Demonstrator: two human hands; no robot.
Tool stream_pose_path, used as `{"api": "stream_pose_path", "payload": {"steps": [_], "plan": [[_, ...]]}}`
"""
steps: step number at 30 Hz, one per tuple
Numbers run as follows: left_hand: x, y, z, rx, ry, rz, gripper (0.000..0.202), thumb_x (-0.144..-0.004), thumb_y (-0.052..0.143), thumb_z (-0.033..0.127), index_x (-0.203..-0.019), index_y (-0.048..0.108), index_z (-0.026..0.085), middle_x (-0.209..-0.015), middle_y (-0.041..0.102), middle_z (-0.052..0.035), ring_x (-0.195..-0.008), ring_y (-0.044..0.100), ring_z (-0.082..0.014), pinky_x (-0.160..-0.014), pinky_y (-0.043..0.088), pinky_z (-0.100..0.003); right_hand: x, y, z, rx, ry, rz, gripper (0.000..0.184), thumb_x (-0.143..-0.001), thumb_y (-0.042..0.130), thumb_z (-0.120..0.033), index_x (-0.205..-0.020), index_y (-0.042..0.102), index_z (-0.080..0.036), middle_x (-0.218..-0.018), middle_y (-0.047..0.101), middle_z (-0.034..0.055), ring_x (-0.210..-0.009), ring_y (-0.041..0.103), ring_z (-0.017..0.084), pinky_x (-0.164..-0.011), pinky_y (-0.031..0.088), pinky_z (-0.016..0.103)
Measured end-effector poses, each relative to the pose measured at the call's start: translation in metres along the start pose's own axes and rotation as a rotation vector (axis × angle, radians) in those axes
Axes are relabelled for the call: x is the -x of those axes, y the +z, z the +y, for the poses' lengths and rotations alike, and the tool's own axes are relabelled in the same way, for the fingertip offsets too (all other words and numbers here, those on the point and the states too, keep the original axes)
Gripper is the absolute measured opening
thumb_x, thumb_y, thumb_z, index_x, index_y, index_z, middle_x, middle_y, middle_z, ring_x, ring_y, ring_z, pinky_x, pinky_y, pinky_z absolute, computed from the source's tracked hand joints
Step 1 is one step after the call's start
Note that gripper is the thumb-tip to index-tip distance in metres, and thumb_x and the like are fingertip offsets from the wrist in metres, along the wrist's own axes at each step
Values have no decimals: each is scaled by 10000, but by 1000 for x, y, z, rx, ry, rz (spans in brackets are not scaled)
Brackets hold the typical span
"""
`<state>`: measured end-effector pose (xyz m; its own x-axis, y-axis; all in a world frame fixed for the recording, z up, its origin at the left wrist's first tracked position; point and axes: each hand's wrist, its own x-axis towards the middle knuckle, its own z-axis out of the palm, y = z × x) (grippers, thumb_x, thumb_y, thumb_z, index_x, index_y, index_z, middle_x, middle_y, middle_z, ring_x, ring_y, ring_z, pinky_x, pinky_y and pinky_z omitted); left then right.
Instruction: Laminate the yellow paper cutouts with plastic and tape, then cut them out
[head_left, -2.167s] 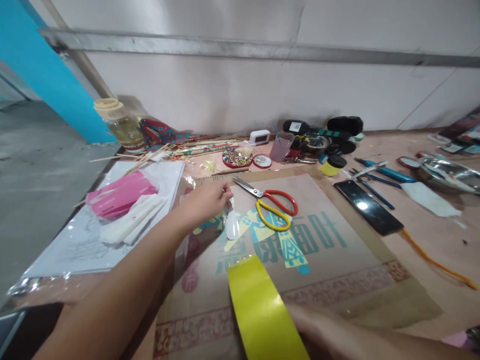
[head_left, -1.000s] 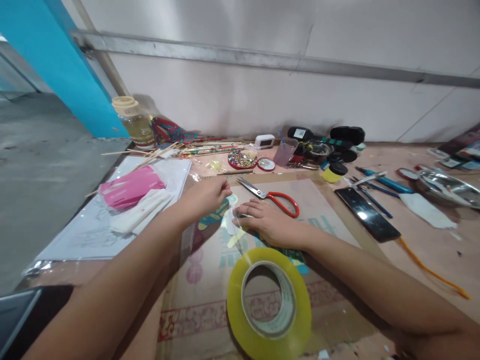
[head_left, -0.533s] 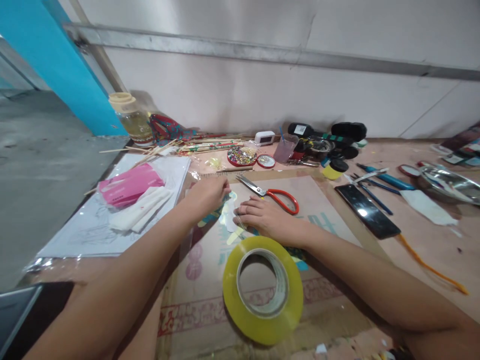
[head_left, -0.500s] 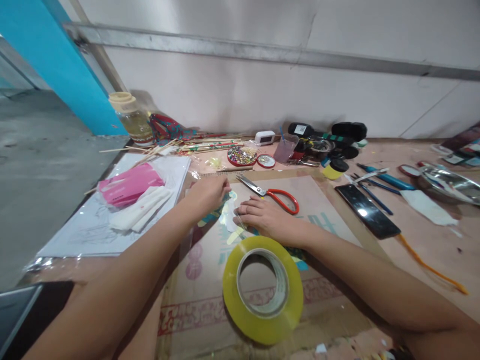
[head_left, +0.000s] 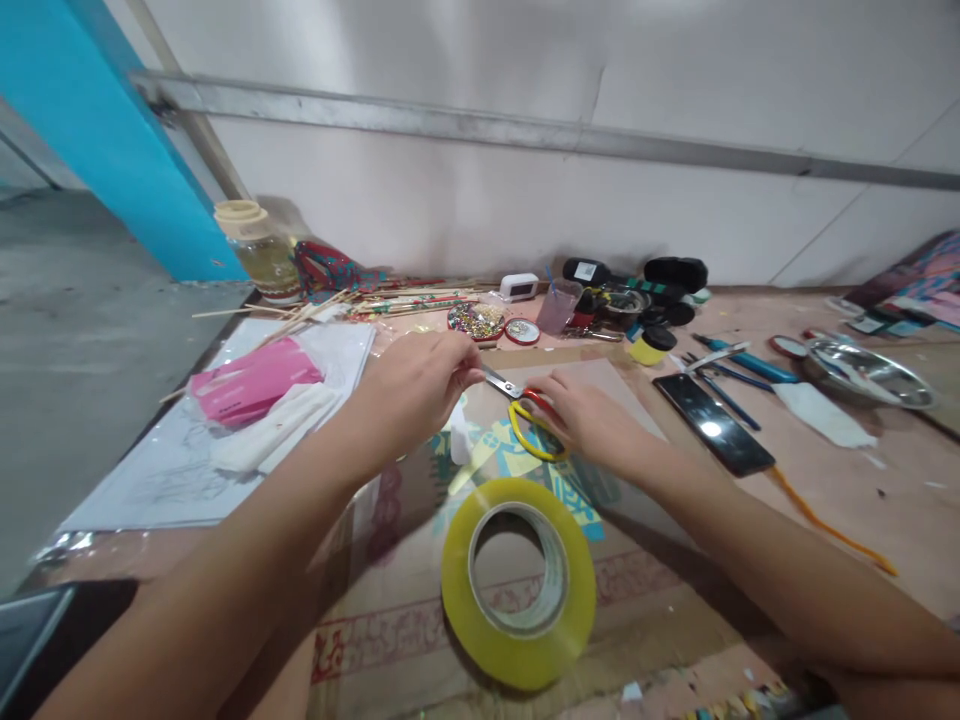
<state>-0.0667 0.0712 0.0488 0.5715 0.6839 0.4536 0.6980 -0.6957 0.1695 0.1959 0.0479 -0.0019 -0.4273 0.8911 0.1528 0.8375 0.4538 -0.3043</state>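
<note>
1. Here's the change: the right hand, flat over the cut pieces half a second ago, is now holding the scissors by their handles.
2. The scissors, then lying free beyond that hand, now sit between both hands, blades pointing at the left, tips hidden by its fingers.
3. The left hand keeps its fingers bunched narrow; whether anything is pinched there, I cannot tell.
4. And the blue-and-yellow cut-out, covered before, comes back into view, white piece beside it.
5. The yellow tape roll stays put, nearest the wearer, over the printed cardboard on the worktop.
</note>
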Motion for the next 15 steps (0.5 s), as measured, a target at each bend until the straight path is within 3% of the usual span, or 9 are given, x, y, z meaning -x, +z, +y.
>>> {"api": "stream_pose_path", "payload": {"steps": [4, 7, 9, 12, 15], "plan": [[1, 0, 4, 3, 61, 42, 170, -1029, 481, 287, -940, 596, 197, -871, 698, -54, -854, 646, -235, -784, 465, -360, 41, -24, -26, -39, 78, -25, 250, -1006, 545, -355, -1160, 637, -181, -1110, 680, 134, -1002, 660, 286, -890, 522, 428], [2, -3, 10, -7, 85, 36, 163, -1024, 482, 269, -925, 592, 202, -871, 696, -50, -863, 646, -233, -803, 465, -361, 68, -20, -60, -138, 72, -103, 567, -847, 743, -499, -1254, 547, -156, -1216, 662, 173, -1130, 634, 344, -932, 517, 470], [3, -7, 15, -6, 109, 50, 151, -1021, 482, 258, -930, 588, 201, -883, 696, -53, -883, 645, -236, -827, 466, -366, 76, -13, -72, -161, 129, -189, 562, -842, 739, -415, -1273, 509, -137, -1211, 669, 191, -1103, 659, 352, -914, 526, 474], [5, -13, 18, -10, 102, 114, 158, -1028, 468, 271, -935, 578, 206, -891, 692, -54, -894, 639, -236, -853, 460, -370, 79, -8, -63, -239, 162, -222, 499, -890, 615, -238, -1348, 439, -144, -1244, 667, 187, -1106, 678, 317, -928, 529, 447], [5, -14, 14, 1, -16, 162, 159, -1029, 470, 302, -940, 568, 213, -903, 686, -55, -888, 627, -233, -849, 455, -368, 85, -11, -35, -265, 125, -188, 508, -889, 574, -178, -1374, 425, -165, -1262, 657, 174, -1127, 669, 294, -941, 529, 428]]}}
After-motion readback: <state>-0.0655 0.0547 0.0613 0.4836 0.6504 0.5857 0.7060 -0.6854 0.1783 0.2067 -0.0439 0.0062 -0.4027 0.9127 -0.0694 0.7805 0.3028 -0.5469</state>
